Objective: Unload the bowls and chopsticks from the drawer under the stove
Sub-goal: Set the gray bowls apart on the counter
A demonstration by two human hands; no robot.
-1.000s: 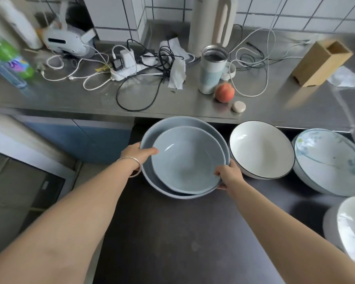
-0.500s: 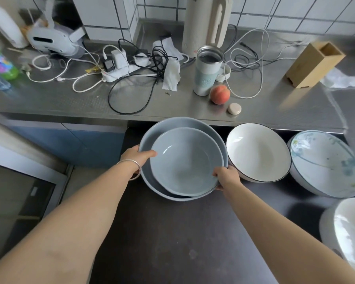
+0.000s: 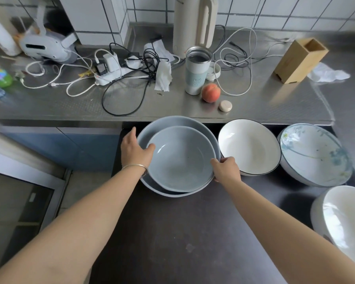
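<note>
Home kitchen: tiled wall (image 3: 275,9), steel counter (image 3: 254,103), bowls (image 3: 248,148), peach (image 3: 211,92), tumbler (image 3: 197,72).

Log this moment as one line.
hands: left, right grip nested grey bowls | white bowl beside | chopsticks: unseen

Soft, even daylight; pale glare streaks the steel counter (image 3: 254,103) at right and glints on the white bowl (image 3: 248,147). Wide-angle bending curves the edges; corners blur slightly.
</note>
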